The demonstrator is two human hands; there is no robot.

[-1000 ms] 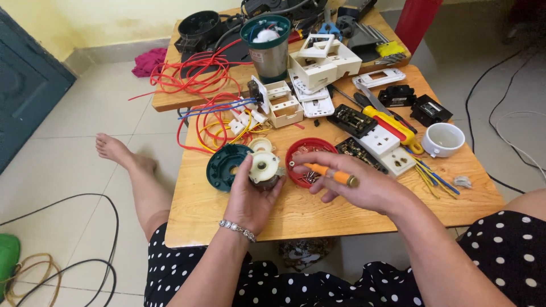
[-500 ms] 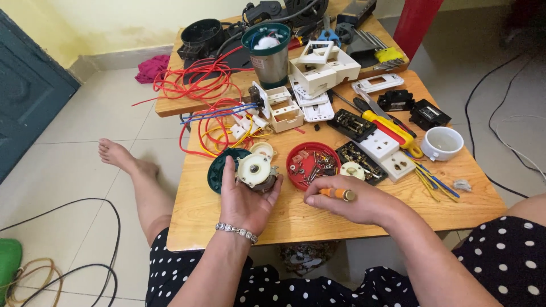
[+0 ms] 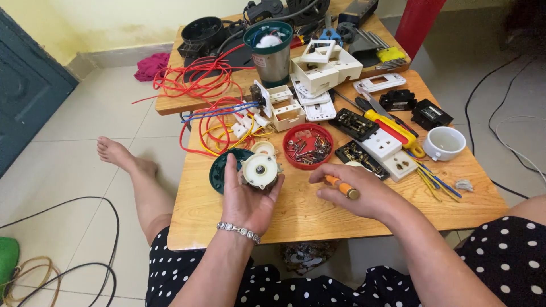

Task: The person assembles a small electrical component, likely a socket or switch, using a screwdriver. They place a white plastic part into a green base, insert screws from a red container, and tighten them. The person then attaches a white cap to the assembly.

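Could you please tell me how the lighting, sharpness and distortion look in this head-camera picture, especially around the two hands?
Head view: soft, even daylight with faint shadows and no strong glare; the left hand with the cream round part and the right hand with the orange-handled screwdriver look sharp; the wooden table edges splay outward, a wide-angle effect; the small screws in the red lid are too fine to resolve.

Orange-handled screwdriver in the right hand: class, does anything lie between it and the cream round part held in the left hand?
Nothing visible does. The orange-handled screwdriver lies in the right hand, and the cream round part sits in the left hand. Only bare wooden table shows between them; the red dish of screws sits farther back.
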